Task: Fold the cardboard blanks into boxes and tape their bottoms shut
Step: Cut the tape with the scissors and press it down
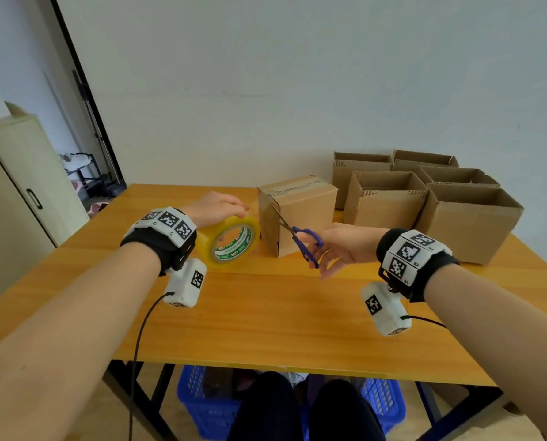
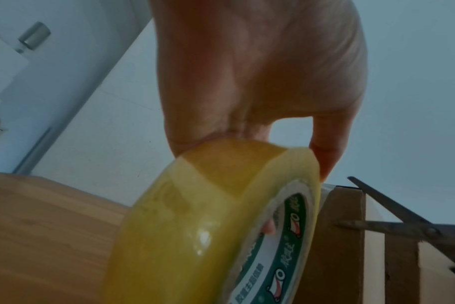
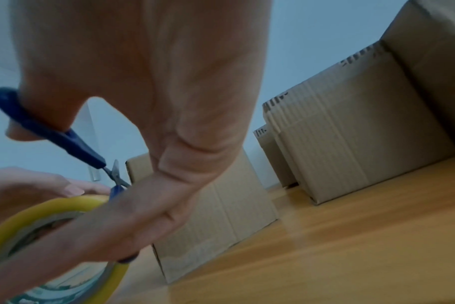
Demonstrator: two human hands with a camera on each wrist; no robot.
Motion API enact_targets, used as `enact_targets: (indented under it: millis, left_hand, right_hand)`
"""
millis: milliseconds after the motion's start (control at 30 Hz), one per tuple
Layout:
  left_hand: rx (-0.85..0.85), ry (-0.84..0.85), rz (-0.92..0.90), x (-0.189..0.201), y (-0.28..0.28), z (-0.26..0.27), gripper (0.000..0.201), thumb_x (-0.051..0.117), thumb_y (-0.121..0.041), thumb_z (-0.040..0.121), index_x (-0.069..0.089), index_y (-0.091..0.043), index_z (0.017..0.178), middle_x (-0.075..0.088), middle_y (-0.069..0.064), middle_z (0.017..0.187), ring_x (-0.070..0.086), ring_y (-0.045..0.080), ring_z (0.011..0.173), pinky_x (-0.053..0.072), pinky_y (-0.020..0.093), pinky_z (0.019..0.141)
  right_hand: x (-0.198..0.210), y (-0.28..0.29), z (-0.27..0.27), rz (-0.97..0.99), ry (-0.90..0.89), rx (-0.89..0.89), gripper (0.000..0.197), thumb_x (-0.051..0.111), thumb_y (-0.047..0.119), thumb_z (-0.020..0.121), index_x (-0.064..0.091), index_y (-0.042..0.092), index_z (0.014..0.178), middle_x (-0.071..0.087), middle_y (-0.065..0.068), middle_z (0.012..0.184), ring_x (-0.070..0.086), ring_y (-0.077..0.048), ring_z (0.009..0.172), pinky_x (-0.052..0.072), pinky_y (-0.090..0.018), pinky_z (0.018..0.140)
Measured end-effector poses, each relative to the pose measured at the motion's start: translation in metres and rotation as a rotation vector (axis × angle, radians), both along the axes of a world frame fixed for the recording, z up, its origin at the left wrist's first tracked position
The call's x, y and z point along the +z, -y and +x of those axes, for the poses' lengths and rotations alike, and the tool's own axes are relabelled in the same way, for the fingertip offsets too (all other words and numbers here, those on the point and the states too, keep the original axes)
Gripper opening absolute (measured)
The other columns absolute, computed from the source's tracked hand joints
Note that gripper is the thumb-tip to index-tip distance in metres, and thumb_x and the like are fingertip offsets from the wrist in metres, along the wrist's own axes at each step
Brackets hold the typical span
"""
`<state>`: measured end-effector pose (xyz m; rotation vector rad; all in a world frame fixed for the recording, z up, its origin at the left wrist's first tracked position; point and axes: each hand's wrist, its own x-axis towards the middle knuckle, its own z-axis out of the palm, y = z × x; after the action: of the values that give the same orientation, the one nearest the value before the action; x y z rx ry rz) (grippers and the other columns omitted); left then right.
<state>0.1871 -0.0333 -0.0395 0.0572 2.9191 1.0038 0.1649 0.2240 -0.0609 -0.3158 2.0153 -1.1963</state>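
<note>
A closed cardboard box (image 1: 300, 214) stands on the wooden table (image 1: 265, 319), its taped face up. My left hand (image 1: 216, 206) grips a yellow tape roll (image 1: 230, 241) on edge just left of the box; a clear strip runs from the roll to the box's upper left edge. My right hand (image 1: 339, 246) holds blue-handled scissors (image 1: 300, 238), thumb and fingers through the loops. The blades are spread and point at the box's left face. In the left wrist view the tape roll (image 2: 216, 226) fills the middle and the scissors (image 2: 392, 222) gape against the box (image 2: 351, 246).
Several open-topped folded boxes (image 1: 425, 198) stand in a cluster at the table's back right. A pale cabinet (image 1: 20, 192) is on the left. Blue baskets (image 1: 208, 405) sit under the table by my knees. Cables hang from both wrist cameras.
</note>
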Motion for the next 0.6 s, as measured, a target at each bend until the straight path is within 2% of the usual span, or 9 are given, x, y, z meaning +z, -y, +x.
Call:
enact_targets:
  millis: [67,233,400,600]
  left_hand:
    - [0.003,0.002,0.002,0.0,0.0,0.001,0.033,0.055,-0.018,0.092,0.061,-0.012,0.124,0.055,0.004,0.134,0.045,0.018,0.125,0.032,0.031,0.104]
    - [0.004,0.004,0.021,0.0,0.0,0.001,0.033,0.056,-0.019,0.092,0.06,-0.012,0.125,0.054,0.003,0.134,0.045,0.017,0.125,0.032,0.025,0.097]
    - [-0.013,-0.003,0.01,0.0,0.0,0.002,0.033,0.055,-0.02,0.093,0.06,-0.013,0.125,0.054,0.001,0.133,0.044,0.017,0.126,0.031,0.024,0.097]
    - [-0.012,-0.021,0.033,0.0,0.003,0.003,0.031,0.057,-0.02,0.091,0.062,-0.015,0.122,0.055,0.0,0.131,0.046,0.015,0.123,0.033,0.023,0.092]
  right_hand:
    - [0.002,0.006,0.0,-0.042,0.019,-0.029,0.059,0.063,0.055,0.065,0.059,0.003,0.093,0.064,-0.016,0.092,0.064,-0.019,0.066,0.059,-0.034,0.07]
    - [0.004,0.02,-0.003,-0.096,-0.02,-0.033,0.066,0.061,0.059,0.066,0.059,0.001,0.099,0.065,-0.013,0.084,0.062,-0.017,0.061,0.058,-0.033,0.065]
    - [0.004,0.029,-0.002,-0.121,-0.076,-0.025,0.051,0.06,0.053,0.075,0.06,0.004,0.089,0.066,-0.014,0.083,0.062,-0.017,0.058,0.06,-0.033,0.063]
    - [0.008,0.029,-0.001,-0.124,-0.141,-0.033,0.046,0.058,0.047,0.084,0.06,0.002,0.095,0.065,-0.015,0.083,0.061,-0.015,0.055,0.057,-0.029,0.054]
